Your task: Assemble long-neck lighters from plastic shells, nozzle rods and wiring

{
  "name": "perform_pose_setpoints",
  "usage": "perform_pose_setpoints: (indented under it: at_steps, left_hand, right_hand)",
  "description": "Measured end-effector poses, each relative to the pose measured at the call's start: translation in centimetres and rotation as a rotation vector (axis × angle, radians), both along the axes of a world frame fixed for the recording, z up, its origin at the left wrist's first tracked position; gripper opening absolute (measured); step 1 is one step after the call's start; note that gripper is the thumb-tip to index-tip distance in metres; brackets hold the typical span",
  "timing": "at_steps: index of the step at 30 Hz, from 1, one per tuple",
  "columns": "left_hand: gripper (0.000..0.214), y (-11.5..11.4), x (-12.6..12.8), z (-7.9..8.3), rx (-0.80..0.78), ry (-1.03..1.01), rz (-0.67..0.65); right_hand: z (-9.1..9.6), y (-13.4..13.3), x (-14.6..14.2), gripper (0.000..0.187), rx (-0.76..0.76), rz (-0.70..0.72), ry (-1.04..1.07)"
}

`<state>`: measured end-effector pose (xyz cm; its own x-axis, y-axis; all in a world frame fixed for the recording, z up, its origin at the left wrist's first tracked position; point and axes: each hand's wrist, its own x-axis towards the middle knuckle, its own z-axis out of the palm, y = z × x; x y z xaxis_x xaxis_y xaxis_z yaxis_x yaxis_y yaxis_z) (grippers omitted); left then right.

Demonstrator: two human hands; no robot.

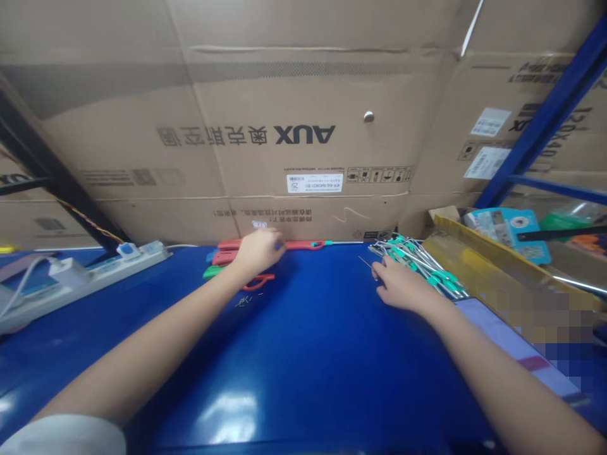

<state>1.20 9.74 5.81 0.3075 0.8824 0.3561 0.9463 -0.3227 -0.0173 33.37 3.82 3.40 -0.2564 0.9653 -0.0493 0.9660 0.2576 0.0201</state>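
Observation:
My left hand [258,251] closes over a long red lighter-like tool [303,245] lying along the far edge of the blue workbench [303,379], with a small blue part showing at my fingertips. Several red and green handles [222,258] lie beside it, partly hidden by the hand. A red loop of plastic [260,281] and small thin bits [243,302] sit nearer me. My right hand [401,284] rests at a pile of metal rods with teal-green collars [417,268], its fingers pinching a thin metal pin [366,263].
A white power strip [137,258] lies at the left of the bench. A yellow tray [474,256] and a tablet-like screen [512,341] stand to the right. Large cardboard boxes [294,114] and a blue shelf upright [545,120] rise behind.

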Motion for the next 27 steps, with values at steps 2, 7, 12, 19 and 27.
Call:
perform_pose_setpoints:
  at_steps: [2,7,12,19,27]
  left_hand:
    - [0.021,-1.0,-1.9,0.5,0.037,-0.039,0.043]
    - [0.042,-3.5,-7.1,0.7,0.063,-0.099,0.046]
    - [0.039,-4.5,-10.2,-1.1,0.088,-0.111,0.005]
    - [0.026,-3.8,-12.9,-2.5,0.081,-0.129,0.041]
    - [0.028,-3.4,-15.3,-1.4,0.012,-0.208,-0.016]
  right_hand:
    - [-0.1,0.1,-0.1,0.020,0.014,-0.011,-0.009]
    - [-0.2,0.2,-0.2,0.019,0.071,0.005,-0.037]
    - [-0.8,0.3,-1.8,0.020,0.294,0.167,0.108]
    - [-1.6,-0.8,-4.4,0.056,0.176,0.205,0.453]
    - [-1.7,-0.5,-3.5,0.051,0.065,0.235,0.554]
